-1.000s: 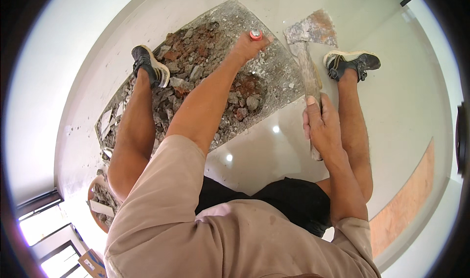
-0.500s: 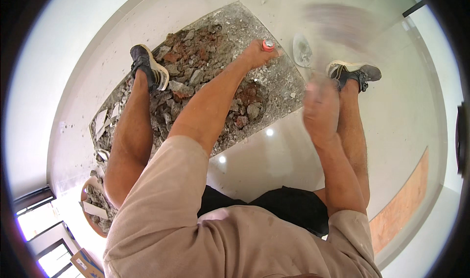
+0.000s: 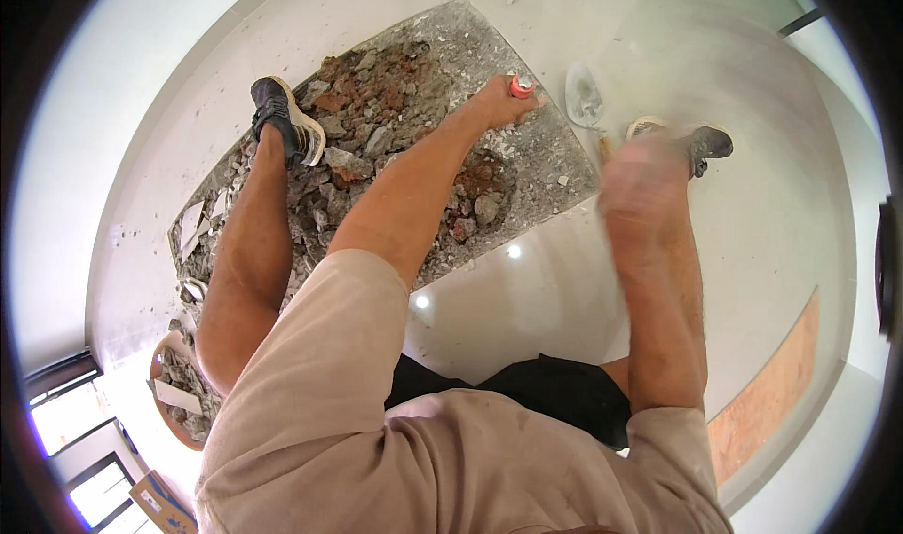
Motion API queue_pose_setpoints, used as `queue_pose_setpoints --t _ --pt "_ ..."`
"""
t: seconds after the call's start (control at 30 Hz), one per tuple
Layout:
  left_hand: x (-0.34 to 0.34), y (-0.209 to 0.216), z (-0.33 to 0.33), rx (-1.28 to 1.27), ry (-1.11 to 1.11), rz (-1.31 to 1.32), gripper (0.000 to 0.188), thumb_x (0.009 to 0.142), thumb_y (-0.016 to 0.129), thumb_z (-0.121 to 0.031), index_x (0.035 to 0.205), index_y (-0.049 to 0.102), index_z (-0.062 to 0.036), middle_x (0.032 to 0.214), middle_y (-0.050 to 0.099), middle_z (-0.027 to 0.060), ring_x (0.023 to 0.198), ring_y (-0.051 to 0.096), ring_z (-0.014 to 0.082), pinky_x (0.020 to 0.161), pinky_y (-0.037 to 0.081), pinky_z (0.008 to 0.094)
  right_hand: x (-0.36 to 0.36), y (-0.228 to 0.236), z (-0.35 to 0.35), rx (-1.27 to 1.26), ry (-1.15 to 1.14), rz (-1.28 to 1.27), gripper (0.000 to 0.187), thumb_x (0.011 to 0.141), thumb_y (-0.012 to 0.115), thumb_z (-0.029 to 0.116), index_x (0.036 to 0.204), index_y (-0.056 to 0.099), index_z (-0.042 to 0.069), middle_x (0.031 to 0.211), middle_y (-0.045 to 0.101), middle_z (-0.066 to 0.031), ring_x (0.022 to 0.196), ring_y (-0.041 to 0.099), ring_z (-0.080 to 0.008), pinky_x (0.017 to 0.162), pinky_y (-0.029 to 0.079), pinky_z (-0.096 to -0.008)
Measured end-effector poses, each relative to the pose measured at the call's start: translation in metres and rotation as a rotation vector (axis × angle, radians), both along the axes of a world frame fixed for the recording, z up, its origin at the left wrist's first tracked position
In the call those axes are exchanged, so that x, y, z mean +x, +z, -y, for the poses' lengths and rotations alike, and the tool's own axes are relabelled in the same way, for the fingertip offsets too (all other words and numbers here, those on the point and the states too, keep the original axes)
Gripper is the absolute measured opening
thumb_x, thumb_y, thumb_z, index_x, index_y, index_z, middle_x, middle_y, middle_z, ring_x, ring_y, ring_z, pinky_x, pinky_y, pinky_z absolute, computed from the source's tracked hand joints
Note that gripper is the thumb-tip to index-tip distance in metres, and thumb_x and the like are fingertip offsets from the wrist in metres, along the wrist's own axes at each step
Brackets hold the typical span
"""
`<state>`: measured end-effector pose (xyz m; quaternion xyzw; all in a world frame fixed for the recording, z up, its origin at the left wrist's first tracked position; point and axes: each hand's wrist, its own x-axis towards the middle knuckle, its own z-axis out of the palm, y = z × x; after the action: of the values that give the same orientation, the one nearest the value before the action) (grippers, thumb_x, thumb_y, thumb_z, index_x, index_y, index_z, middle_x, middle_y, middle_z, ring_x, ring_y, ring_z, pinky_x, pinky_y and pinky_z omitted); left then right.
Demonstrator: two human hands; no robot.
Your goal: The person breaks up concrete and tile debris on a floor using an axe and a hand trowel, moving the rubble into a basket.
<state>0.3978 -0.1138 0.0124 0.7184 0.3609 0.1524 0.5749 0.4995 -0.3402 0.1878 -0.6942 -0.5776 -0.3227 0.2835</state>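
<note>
Okay, I see the left hand [image 3: 499,104] clamped round a red-topped tool [image 3: 522,86] over the far right part of the broken floor patch [image 3: 557,149]. Right hand [image 3: 645,175] is a blur partly covering the right shoe [image 3: 710,145]; can't tell its fingers. Near left, I've got a tub [image 3: 172,425] holding grey rubble [image 3: 184,364] plus a flat pale piece [image 3: 179,398]. Nearer still: cardboard box [image 3: 162,504], contents hidden.
</note>
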Motion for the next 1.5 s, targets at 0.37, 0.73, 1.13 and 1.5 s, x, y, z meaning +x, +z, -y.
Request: queue_pose_setpoints --t 0.37,0.73,1.13,1.5 --pt "0.002 -0.015 -0.003 -0.010 -0.002 -0.008 0.034 0.087 0.077 -0.034 0.074 0.063 -0.0056 0.064 0.063 0.0038 0.055 0.055 0.0132 0.053 0.045 0.0328 0.023 0.090 0.009 0.277 0.431 -1.121 0.033 0.105 0.048 0.026 0.089 0.060 -0.001 0.070 0.056 -0.0074 0.053 0.049 -0.0217 0.052 0.043 -0.0301" --pt "0.004 -0.017 -0.001 0.021 -0.013 -0.105 0.034 0.086 0.078 -0.036 0.085 0.068 -0.0041 0.071 0.066 0.0047 0.063 0.059 0.0153 0.061 0.050 0.0347 0.014 -0.026 0.025 -0.376 0.147 -0.727 0.033 0.099 0.060 0.028 0.096 0.056 -0.004 0.079 0.064 -0.0273 0.078 0.063 -0.0482 0.072 0.050 -0.0498" --pt "0.003 -0.013 0.010 0.083 0.032 -0.081 0.038 0.085 0.079 -0.038 0.091 0.070 -0.0024 0.079 0.070 0.0074 0.072 0.062 0.0149 0.069 0.052 0.0338 0.002 -0.074 0.023 -0.628 0.033 -1.037 0.030 0.098 0.059 0.021 0.104 0.054 -0.008 0.076 0.061 -0.0279 0.074 0.062 -0.0463 0.072 0.050 -0.0493" --pt "0.070 -0.039 -0.021 0.255 -0.086 -0.264 0.037 0.080 0.072 -0.035 0.092 0.069 0.0004 0.076 0.069 0.0120 0.070 0.065 0.0220 0.070 0.052 0.0393 -0.002 -0.046 0.076 -0.388 0.063 -1.703 0.026 0.104 0.057 0.026 0.092 0.048 0.005 0.065 0.050 -0.0001 0.048 0.047 -0.0073 0.040 0.038 -0.0250"
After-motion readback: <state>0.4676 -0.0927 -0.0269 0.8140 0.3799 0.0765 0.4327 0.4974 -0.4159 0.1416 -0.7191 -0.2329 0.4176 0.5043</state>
